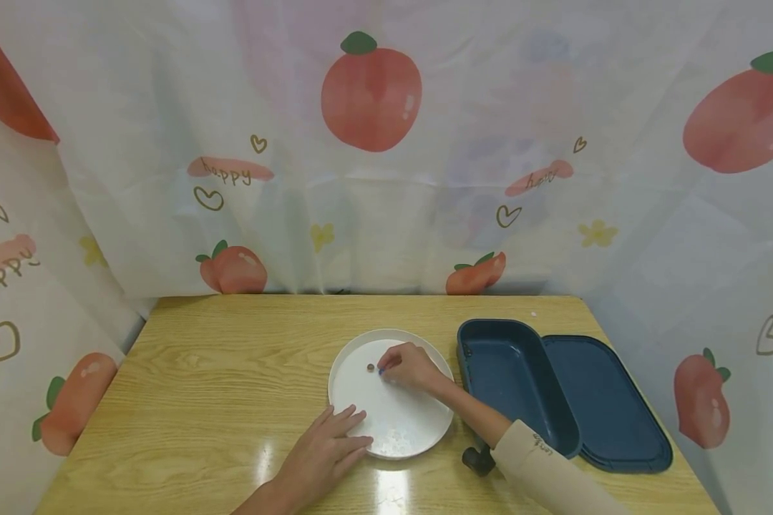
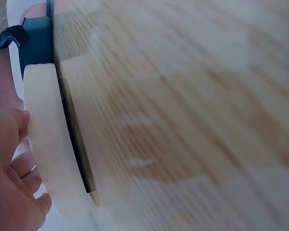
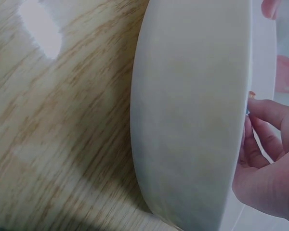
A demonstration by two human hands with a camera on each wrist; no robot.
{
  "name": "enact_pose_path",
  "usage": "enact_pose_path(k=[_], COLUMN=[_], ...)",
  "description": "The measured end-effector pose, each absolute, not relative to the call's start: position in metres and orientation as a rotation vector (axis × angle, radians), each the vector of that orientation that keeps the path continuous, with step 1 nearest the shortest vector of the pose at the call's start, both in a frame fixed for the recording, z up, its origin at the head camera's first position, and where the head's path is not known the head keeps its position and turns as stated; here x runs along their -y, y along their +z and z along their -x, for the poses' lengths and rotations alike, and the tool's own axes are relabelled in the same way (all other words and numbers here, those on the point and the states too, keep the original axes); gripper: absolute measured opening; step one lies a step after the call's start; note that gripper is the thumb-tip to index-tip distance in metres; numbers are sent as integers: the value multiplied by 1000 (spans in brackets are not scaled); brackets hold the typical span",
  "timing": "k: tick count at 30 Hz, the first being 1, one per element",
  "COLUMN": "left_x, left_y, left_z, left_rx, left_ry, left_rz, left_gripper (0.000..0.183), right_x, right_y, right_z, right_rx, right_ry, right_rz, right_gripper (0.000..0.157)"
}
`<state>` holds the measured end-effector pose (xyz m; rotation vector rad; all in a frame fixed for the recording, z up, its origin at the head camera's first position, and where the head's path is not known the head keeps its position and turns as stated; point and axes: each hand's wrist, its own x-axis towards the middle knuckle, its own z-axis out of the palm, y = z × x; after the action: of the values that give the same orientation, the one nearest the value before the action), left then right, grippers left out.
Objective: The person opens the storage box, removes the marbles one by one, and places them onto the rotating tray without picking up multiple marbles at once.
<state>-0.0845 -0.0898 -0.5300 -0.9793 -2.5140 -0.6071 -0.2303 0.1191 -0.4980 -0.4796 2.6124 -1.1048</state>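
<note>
A round white tray (image 1: 399, 443) with a low raised rim lies on the wooden table. Over its middle, my right hand (image 1: 411, 367) pinches a small blue piece (image 1: 381, 371) between thumb and fingertips. Just left of that lies a small round brown piece (image 1: 370, 368), on the tray's surface. In the right wrist view, the tray's side wall (image 3: 192, 115) hides most of what the fingers hold. My left hand (image 1: 325, 452) has its fingers spread over the tray's near left rim. The left wrist view shows those fingertips (image 2: 44, 202) at the tray's edge.
Right of the tray stands a dark blue rectangular box (image 1: 505, 372), with a matching flat lid (image 1: 608, 404) partly under its right side. A black object (image 1: 479, 461) sits by the right forearm. A printed curtain (image 1: 386, 214) hangs behind and beside the table (image 1: 232, 386).
</note>
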Motion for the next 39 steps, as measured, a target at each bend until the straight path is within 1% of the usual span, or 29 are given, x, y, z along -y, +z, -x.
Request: enact_pose_path(k=[20,28,39], left_x=[89,90,89], left_y=[-527,-529,-530], left_z=[84,84,84], left_rx=[2521,2549,2575], left_ry=[-624,-595,-580], left_rz=[978,969,962], left_gripper=[16,16,17], right_x=[-120,-124,-146], right_y=[-494,-480,-452], right_z=[230,232,237], right_rx=[-2605,-2602,-2556], right_ry=[-1124,-1168,-1288], right_rz=[468,479,492], right_gripper=[10,10,25])
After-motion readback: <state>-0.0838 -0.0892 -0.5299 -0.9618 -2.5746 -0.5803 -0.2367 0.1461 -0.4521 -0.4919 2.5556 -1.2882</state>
